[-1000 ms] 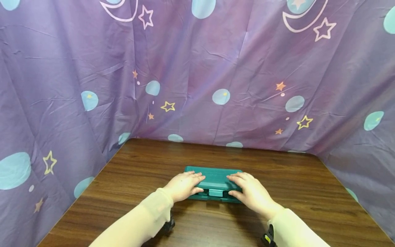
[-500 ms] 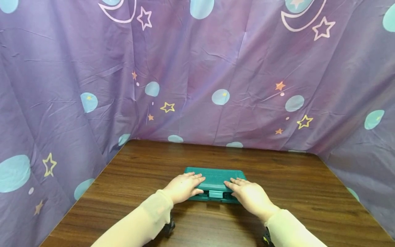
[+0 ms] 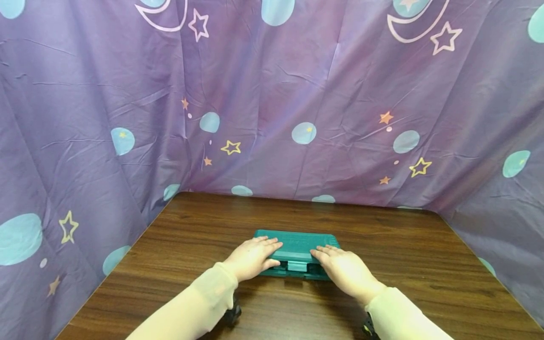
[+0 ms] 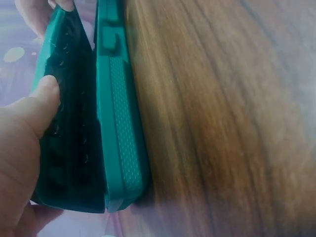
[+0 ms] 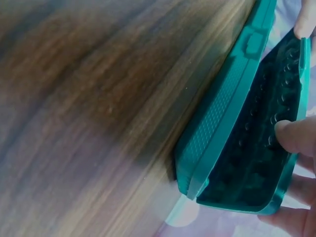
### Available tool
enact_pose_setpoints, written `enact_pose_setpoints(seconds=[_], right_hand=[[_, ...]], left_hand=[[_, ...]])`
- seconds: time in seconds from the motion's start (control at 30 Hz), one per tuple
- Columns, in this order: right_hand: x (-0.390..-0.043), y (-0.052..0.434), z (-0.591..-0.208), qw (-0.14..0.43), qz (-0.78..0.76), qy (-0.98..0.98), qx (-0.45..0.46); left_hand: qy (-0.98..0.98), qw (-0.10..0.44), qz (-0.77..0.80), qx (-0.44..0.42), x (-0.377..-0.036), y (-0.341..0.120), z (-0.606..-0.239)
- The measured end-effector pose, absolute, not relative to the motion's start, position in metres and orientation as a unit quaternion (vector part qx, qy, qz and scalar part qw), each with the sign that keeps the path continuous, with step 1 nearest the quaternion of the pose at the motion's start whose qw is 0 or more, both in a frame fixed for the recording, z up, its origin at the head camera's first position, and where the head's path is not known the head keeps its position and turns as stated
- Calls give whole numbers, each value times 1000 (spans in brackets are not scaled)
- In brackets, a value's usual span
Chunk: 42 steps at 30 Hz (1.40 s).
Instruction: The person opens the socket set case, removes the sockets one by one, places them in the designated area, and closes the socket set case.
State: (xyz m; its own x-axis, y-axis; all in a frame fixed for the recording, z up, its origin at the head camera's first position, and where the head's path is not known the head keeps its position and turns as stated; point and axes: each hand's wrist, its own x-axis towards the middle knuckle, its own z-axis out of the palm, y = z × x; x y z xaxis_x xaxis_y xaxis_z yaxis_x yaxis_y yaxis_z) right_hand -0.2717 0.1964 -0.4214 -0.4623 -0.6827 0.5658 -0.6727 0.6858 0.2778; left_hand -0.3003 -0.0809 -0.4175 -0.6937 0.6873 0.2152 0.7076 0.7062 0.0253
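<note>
Curtain [image 3: 85, 118] of purple cloth with moons, stars and pale dots fills the left, top and right of the head view and walls in a brown wooden bench [image 3: 191, 236].

At lower centre of that view a flat teal case [image 3: 297, 243] lies on the bench. Its lid is lifted a little from its base along the near edge, as both wrist views show: a dark gap opens between the two halves.

The left hand [image 3: 251, 257] lies on the left end of the case, fingers spread over the lid. In the left wrist view the thumb [image 4: 42, 101] hooks into the gap under the lid [image 4: 61, 123], so this grip is grasping the lid's edge, while the base [image 4: 118, 123] sits flat on the wood.

A lighter teal latch [image 3: 297, 266] shows at the middle of the near edge, between the two hands.

The right hand [image 3: 346, 273] covers the right end of the case. In the right wrist view its thumb [image 5: 296, 136] also presses inside the gap, with fingers behind the lid, so this grip too is grasping the lid.

Pale sleeves [image 3: 204, 302] run to the bottom of the frame.
</note>
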Motion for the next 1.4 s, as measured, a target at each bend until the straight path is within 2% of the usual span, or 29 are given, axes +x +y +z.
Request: enact_pose_setpoints(seconds=[0.2, 0.43, 0.5, 0.63, 0.8, 1.23, 1.4], right_hand=[[-272, 198, -418, 334, -10, -852, 403], [-275, 199, -413, 330, -5, -852, 406], [-275, 200, -412, 328, -1, -851, 409], [-277, 202, -409, 323, 2, -853, 410], [-279, 202, -407, 313, 4, -857, 409], [-290, 208, -383, 290, 34, -866, 406], [-308, 221, -372, 271, 112, -890, 350]], left_hand=[[-914, 66, -111, -385, -288, -91, -413], [-889, 144, -114, -420, -261, -105, -409], [-882, 150, -98, -436, -252, -107, -411], [-888, 92, -64, -446, -239, -110, -418], [-908, 18, -50, -415, -239, -112, -427], [-906, -40, -53, -418, -240, -118, -433], [-898, -47, -64, -433, -235, -124, -433]])
